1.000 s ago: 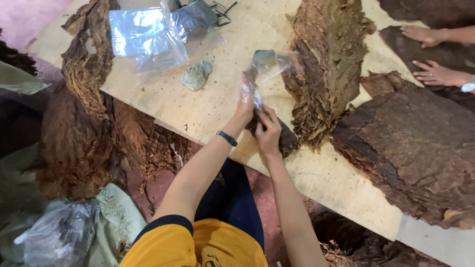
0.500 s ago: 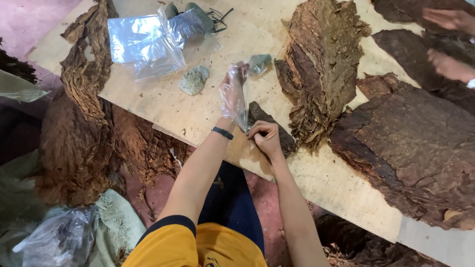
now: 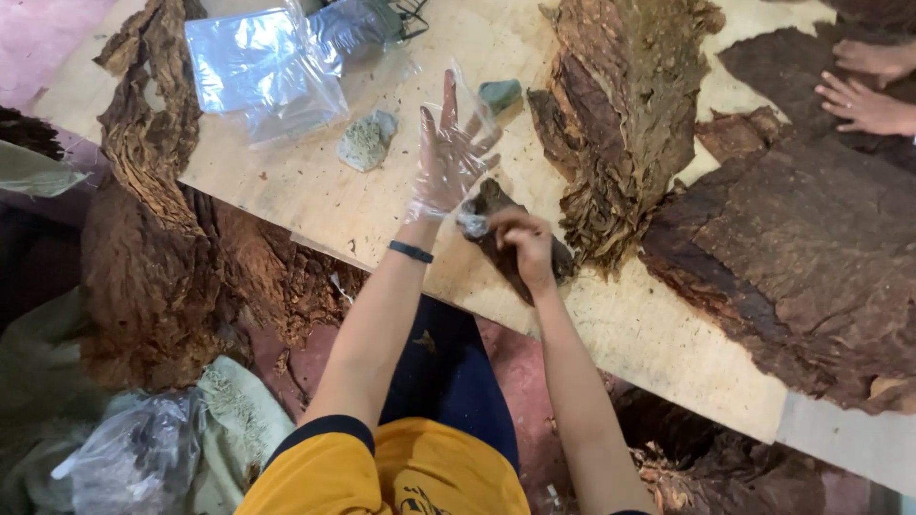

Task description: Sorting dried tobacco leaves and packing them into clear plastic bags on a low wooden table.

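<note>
My left hand point(image 3: 448, 157) is raised over the wooden table point(image 3: 315, 205), fingers spread, inside a thin clear plastic glove point(image 3: 458, 124). My right hand point(image 3: 520, 243) pinches the glove's cuff edge near the left wrist, just above a dark brown tobacco leaf piece point(image 3: 506, 238) lying on the table. A black band point(image 3: 410, 251) circles my left wrist.
Piles of dried brown tobacco leaves lie at the left point(image 3: 153, 219), centre point(image 3: 620, 124) and right point(image 3: 811, 257). Clear plastic bags point(image 3: 262, 72) and two grey-green stones point(image 3: 367, 141) sit on the table. Another person's hands point(image 3: 863, 86) rest at the top right.
My left hand has slid into the clear glove and spread its fingers. My right hand moved from the leaf piece up to the glove's cuff.
</note>
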